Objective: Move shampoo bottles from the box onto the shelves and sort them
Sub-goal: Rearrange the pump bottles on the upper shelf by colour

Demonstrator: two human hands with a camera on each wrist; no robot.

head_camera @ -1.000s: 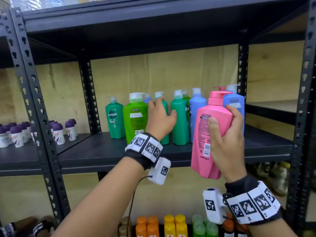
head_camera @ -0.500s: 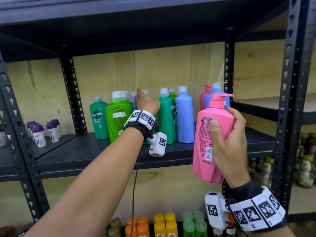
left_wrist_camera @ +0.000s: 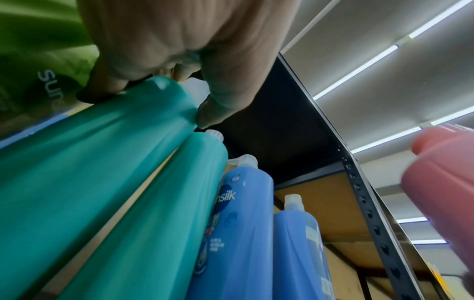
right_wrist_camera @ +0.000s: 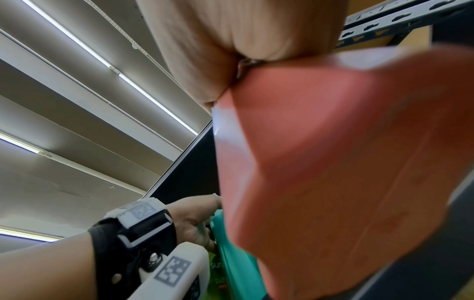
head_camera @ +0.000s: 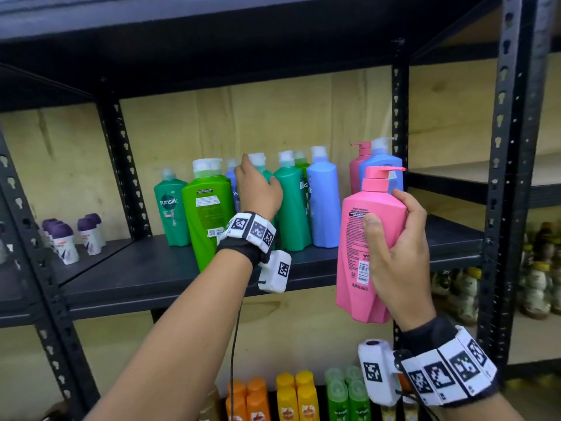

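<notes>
My left hand (head_camera: 258,189) reaches into the middle shelf (head_camera: 151,268) and grips the shoulder of a teal green bottle (left_wrist_camera: 89,162). Fingers and thumb curl round it just under its white cap (head_camera: 257,159). A light green bottle (head_camera: 209,214) stands to its left, another teal bottle (head_camera: 293,208) and a blue one (head_camera: 323,208) to its right. My right hand (head_camera: 394,253) holds a pink pump bottle (head_camera: 364,238) upright in the air before the shelf's front edge. A pink bottle (head_camera: 356,165) and a blue bottle (head_camera: 379,162) stand at the back right.
Purple-capped roll-ons (head_camera: 63,241) stand on the shelf section to the left. Orange, yellow and green bottles (head_camera: 288,396) fill the shelf below. A black upright post (head_camera: 504,177) rises at right. Bare shelf surface (head_camera: 449,235) lies right of the bottles.
My left hand has reached further back along the shelf, staying on the teal bottle. The pink bottle stays held in front of the shelf, slightly nearer the right.
</notes>
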